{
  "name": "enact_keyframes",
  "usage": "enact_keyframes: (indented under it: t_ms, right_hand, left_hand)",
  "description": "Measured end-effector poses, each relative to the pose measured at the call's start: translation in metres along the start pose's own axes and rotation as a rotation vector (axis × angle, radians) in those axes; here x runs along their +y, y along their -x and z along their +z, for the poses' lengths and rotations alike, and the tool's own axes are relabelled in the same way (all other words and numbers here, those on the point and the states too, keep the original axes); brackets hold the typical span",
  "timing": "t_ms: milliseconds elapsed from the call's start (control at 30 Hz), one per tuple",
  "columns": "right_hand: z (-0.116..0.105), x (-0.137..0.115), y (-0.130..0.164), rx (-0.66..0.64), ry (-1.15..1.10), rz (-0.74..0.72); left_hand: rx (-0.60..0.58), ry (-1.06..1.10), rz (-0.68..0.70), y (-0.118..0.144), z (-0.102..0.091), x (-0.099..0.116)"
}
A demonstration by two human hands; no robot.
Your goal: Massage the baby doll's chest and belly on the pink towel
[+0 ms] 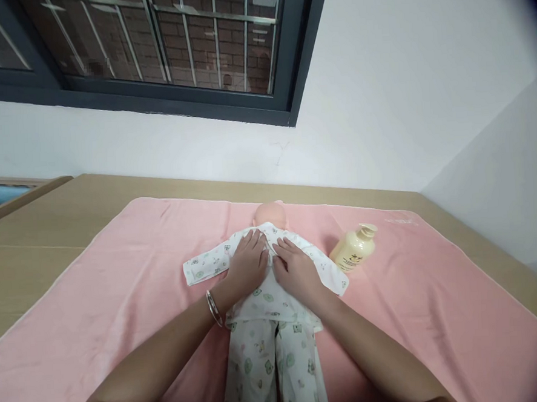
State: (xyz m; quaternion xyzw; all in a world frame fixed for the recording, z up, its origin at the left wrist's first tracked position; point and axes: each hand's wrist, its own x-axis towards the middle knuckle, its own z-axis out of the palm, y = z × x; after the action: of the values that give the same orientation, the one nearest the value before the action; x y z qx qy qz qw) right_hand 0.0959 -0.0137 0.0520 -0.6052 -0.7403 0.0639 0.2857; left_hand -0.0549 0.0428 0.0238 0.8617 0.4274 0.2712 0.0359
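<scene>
A baby doll [270,214] lies with its bald head toward the wall. It wears a white printed long-sleeved top [269,298], sleeves spread to both sides, and matching trousers [255,365]. On the left of the chest rests my left hand [249,260], fingers stretched out flat on the cloth, a silver bangle [214,307] at the wrist. My right hand [297,269] lies on the right side of the chest, its fingers also extended. Both hands touch the top near the neckline, partly covering it. Neither grips anything that I can see.
Beyond the doll's right-hand sleeve a cream pump bottle [354,247] is on the pink blanket [394,327]. The blanket covers a wooden surface [39,257] with a white wall [357,98] behind. A dark-framed window [285,100] with bars is above.
</scene>
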Motion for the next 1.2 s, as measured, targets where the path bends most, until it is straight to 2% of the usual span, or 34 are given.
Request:
enact_keyframes:
  t_ms: [267, 467, 667, 800, 1000, 1200]
  right_hand:
    - [0.005, 0.021, -0.014, -0.007, -0.090, 0.003]
    - [0.011, 0.019, -0.013, 0.007, 0.047, -0.023]
    - [0.013, 0.004, 0.001, 0.059, 0.220, -0.031]
    - [0.009, -0.003, 0.007, 0.032, 0.279, -0.051]
    - [0.001, -0.003, 0.001, -0.024, 0.196, -0.018]
    - [0.006, 0.013, -0.010, -0.018, 0.117, -0.002]
  left_hand:
    - [0.073, -0.017, 0.033, 0.010, -0.008, 0.020]
    - [0.092, -0.049, 0.013, 0.012, -0.008, 0.026]
    - [0.119, -0.039, -0.017, 0.009, -0.014, 0.025]
    - [0.121, -0.082, -0.001, 0.009, -0.015, 0.024]
    - [0.116, -0.077, -0.051, 0.005, -0.009, 0.016]
    - [0.132, 0.047, -0.030, 0.001, 0.001, 0.003]
